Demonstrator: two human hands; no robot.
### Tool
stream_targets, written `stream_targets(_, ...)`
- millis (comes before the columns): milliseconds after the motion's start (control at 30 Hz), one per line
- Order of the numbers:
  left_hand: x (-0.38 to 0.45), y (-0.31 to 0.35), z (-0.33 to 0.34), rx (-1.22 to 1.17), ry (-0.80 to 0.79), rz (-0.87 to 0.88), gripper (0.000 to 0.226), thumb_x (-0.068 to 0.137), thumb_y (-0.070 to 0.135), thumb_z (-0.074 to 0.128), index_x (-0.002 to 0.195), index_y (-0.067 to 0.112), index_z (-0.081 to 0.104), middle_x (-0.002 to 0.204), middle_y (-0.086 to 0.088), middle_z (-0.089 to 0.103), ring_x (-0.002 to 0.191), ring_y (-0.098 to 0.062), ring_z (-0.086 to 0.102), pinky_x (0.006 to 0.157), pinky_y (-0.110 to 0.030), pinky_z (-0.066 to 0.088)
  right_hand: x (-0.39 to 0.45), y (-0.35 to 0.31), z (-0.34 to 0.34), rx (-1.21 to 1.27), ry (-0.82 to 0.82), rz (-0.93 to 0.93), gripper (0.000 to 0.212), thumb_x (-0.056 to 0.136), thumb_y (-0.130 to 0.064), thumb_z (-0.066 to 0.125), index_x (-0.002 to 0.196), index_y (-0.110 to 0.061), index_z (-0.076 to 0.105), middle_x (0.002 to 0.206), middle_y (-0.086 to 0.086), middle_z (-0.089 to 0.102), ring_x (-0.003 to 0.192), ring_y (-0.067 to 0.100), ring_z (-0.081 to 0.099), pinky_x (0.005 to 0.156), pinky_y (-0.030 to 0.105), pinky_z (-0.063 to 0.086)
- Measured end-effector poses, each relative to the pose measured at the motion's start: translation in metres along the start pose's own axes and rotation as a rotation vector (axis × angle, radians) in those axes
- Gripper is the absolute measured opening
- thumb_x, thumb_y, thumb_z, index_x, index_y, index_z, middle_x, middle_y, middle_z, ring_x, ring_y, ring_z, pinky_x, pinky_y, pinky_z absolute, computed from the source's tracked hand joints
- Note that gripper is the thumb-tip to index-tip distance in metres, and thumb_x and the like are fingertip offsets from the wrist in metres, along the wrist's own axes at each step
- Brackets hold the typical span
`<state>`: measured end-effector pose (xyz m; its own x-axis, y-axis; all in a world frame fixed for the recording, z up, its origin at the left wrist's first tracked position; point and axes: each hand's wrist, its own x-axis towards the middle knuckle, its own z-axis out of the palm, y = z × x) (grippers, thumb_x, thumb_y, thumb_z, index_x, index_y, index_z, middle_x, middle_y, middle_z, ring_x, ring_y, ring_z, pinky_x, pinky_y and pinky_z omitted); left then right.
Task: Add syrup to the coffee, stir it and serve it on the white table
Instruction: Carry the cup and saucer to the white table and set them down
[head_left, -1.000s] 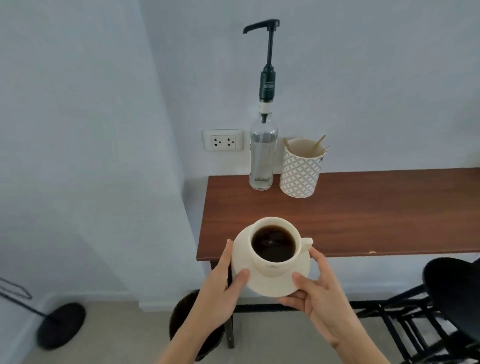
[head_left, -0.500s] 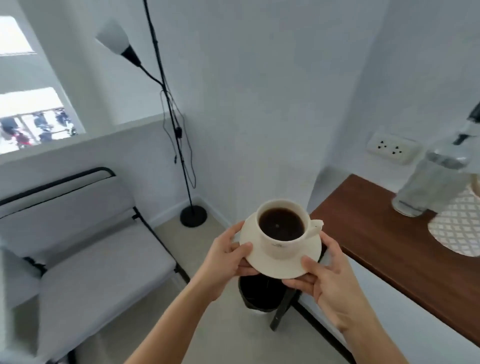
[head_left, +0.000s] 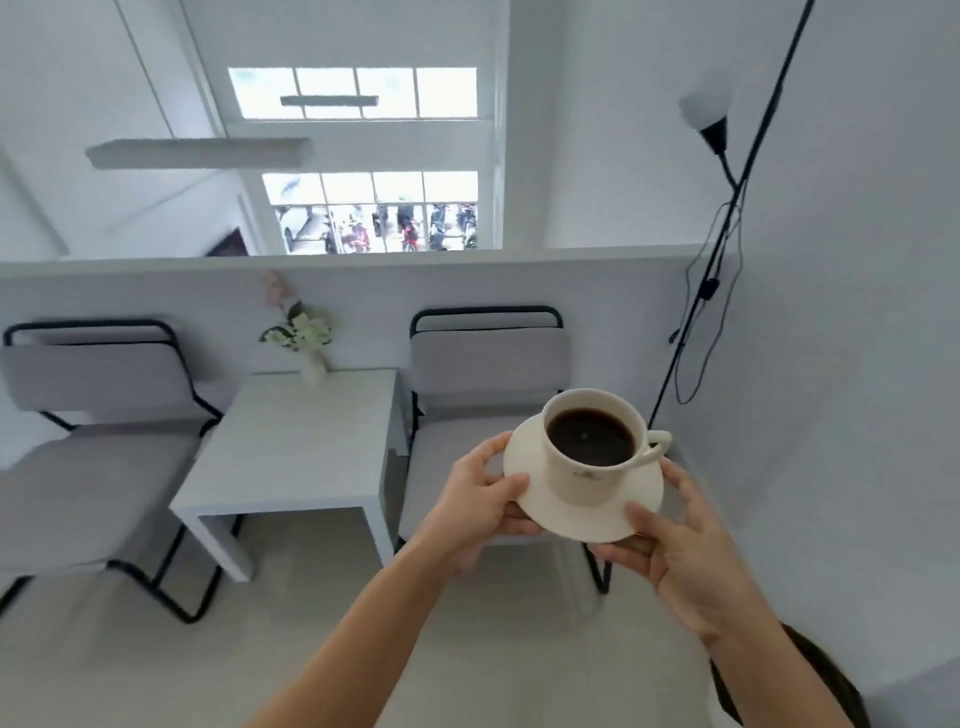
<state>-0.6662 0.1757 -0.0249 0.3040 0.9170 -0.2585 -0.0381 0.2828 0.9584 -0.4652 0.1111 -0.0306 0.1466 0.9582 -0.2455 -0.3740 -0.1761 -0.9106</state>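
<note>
The view has swung from the wooden counter to the white table (head_left: 291, 447) at centre left; the left hand (head_left: 475, 506) and right hand (head_left: 680, 545) still pinch the saucer (head_left: 540, 499) rim, the coffee cup (head_left: 592, 452) upright on it.

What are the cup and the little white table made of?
The cup looks like glazed ceramic: cream, smooth, faintly shiny, with thick walls, like its saucer. The white table looks like painted or laminated wood: a matte top with faint grain lines, though the blur leaves that open.
</note>
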Motion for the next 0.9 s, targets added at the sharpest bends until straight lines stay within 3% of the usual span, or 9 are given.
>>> stream_targets(233,-0.012,0.012,-0.175,0.002,0.185,-0.012,0.045,0.102,0.004,0.054,0.141,0.025,0.045,0.107,-0.012,0.072,0.080,-0.020,0.075,0.058,-0.027,0.063,0.058,0.061,0.160,-0.018,-0.172,0.106,0.053,0.098,0.008,0.048,0.134,-0.030,0.044,0.108,0.024,0.068,0.068,0.033,0.078,0.052,0.039,0.063)
stream_targets(367,-0.009,0.009,-0.260,-0.022,0.288,-0.039,0.042,0.101,0.005,0.055,0.136,0.027,0.046,0.108,-0.016,0.073,0.081,-0.022,0.076,0.061,-0.030,0.064,0.094,0.094,0.240,-0.064,-0.235,0.184,0.052,0.098,0.008,0.048,0.129,-0.034,0.044,0.096,0.022,0.073,0.067,0.035,0.077,0.051,0.038,0.063)
stream_targets(433,-0.003,0.005,-0.299,-0.039,0.333,-0.058,0.041,0.101,0.005,0.055,0.134,0.028,0.047,0.111,-0.019,0.073,0.081,-0.022,0.076,0.060,-0.029,0.064,0.114,0.109,0.276,-0.097,-0.268,0.211,0.051,0.098,0.008,0.048,0.129,-0.033,0.042,0.101,0.023,0.070,0.066,0.034,0.077,0.050,0.037,0.063)
stream_targets(633,0.029,-0.014,-0.401,-0.098,0.422,-0.072,0.037,0.101,0.005,0.056,0.125,0.033,0.049,0.098,-0.015,0.075,0.073,-0.017,0.078,0.058,-0.028,0.062,0.183,0.162,0.365,-0.175,-0.336,0.285,0.042,0.100,0.006,0.045,0.122,-0.029,0.044,0.114,0.025,0.064,0.069,0.033,0.078,0.052,0.038,0.064)
stream_targets(900,0.113,-0.039,-0.514,-0.084,0.523,-0.121,0.042,0.101,0.008,0.057,0.132,0.034,0.048,0.077,-0.005,0.077,0.078,-0.019,0.077,0.062,-0.031,0.061,0.298,0.234,0.449,-0.240,-0.363,0.351,0.041,0.100,0.004,0.047,0.124,-0.029,0.044,0.104,0.030,0.072,0.082,0.044,0.075,0.059,0.044,0.064)
